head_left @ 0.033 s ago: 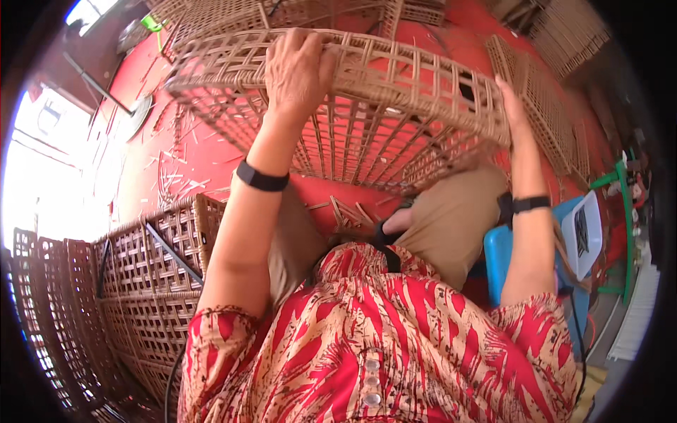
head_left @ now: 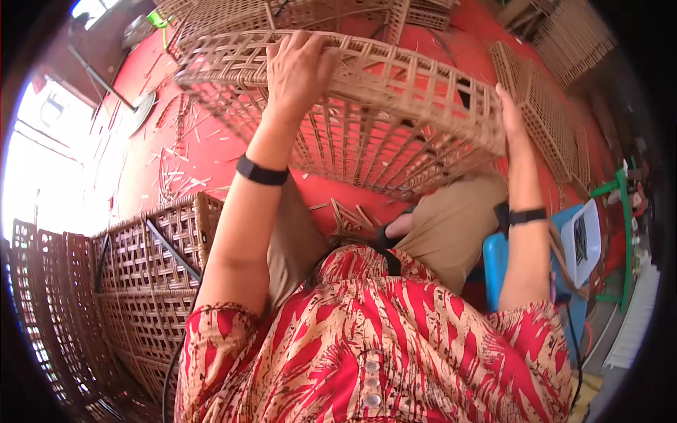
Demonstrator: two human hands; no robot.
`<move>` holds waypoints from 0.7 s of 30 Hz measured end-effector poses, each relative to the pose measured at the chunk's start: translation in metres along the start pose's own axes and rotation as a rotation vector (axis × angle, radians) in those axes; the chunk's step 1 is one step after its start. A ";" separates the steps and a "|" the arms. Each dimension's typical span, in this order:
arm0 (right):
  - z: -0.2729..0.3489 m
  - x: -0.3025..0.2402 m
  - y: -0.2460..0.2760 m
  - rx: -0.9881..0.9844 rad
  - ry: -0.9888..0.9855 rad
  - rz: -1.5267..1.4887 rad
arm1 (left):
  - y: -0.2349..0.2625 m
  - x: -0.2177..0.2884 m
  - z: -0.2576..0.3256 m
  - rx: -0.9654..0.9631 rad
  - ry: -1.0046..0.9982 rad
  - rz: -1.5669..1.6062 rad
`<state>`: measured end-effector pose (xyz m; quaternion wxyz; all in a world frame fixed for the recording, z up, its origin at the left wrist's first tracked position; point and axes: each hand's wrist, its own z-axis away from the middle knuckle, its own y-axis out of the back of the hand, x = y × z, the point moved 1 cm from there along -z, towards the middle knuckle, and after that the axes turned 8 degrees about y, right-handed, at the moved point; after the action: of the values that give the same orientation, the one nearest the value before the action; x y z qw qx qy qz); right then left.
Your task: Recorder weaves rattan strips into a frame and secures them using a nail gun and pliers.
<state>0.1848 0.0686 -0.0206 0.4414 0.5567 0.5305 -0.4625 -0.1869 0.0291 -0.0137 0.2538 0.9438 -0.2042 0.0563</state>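
Observation:
I hold a large open-lattice woven basket (head_left: 395, 113) out in front of me, tilted so its open inside faces me. My left hand (head_left: 300, 67) grips its upper rim near the left end, fingers curled over the edge. At the basket's right end, my right hand (head_left: 509, 113) presses flat against the side. Each wrist wears a black band. My knees in tan trousers (head_left: 451, 225) sit below the basket.
A stack of finished woven baskets (head_left: 141, 282) stands close at my left. More woven panels (head_left: 543, 106) lie on the red floor (head_left: 211, 141) at the far right, with loose cane strips scattered about. A blue stool (head_left: 493, 261) and a white tray (head_left: 585, 240) are at my right.

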 end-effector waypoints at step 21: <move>0.099 0.039 -0.129 -0.639 -0.158 -0.204 | 0.028 -0.118 0.020 -0.077 0.947 0.476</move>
<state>0.0517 -0.0157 -0.0772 0.5847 0.2968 0.6656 -0.3564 -0.3058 0.0389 -0.0425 0.3329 0.7326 -0.2778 0.5247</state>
